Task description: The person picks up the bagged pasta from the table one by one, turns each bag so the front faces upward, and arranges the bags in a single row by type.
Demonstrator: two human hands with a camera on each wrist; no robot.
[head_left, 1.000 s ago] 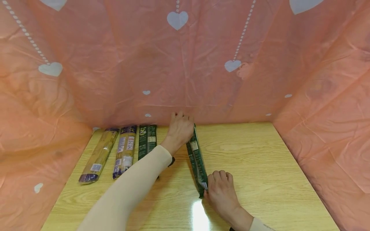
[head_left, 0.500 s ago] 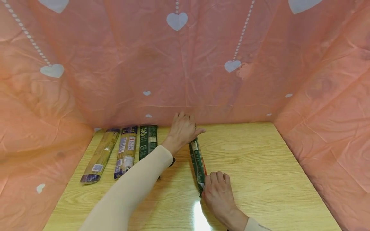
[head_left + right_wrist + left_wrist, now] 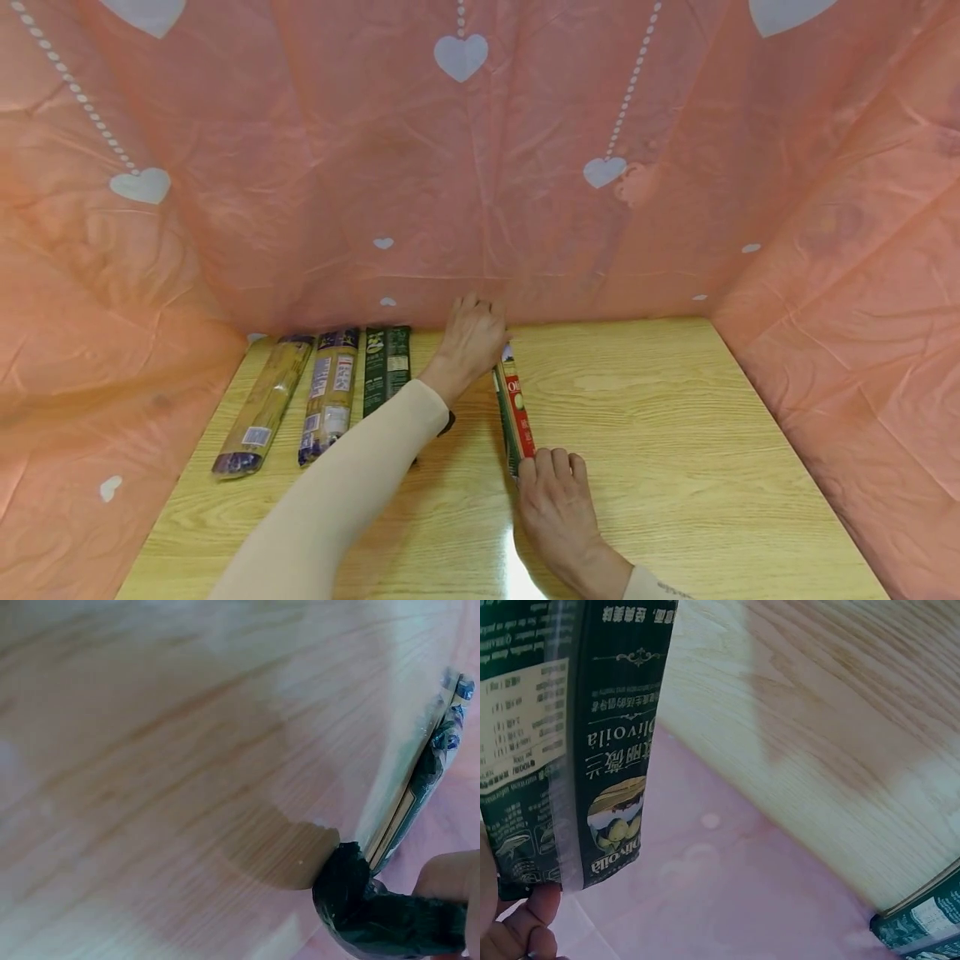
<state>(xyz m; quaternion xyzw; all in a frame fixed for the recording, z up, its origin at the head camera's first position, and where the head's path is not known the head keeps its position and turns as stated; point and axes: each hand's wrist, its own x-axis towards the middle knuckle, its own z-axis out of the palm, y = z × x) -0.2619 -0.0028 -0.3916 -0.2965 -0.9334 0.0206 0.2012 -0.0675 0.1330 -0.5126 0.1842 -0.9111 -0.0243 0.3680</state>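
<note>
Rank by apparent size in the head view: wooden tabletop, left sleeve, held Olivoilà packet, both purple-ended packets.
Wooden tabletop
Left sleeve
Leftmost purple-ended packet and its neighbour: too alike to rank
Held Olivoilà packet, partly covered

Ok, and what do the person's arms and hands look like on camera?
Both hands are ungloved. The left hand comes out of a plain cream left sleeve; a small black item shows at that wrist, too hidden to identify. The right hand has a matching right sleeve with a small dark marking. No cables show.
</note>
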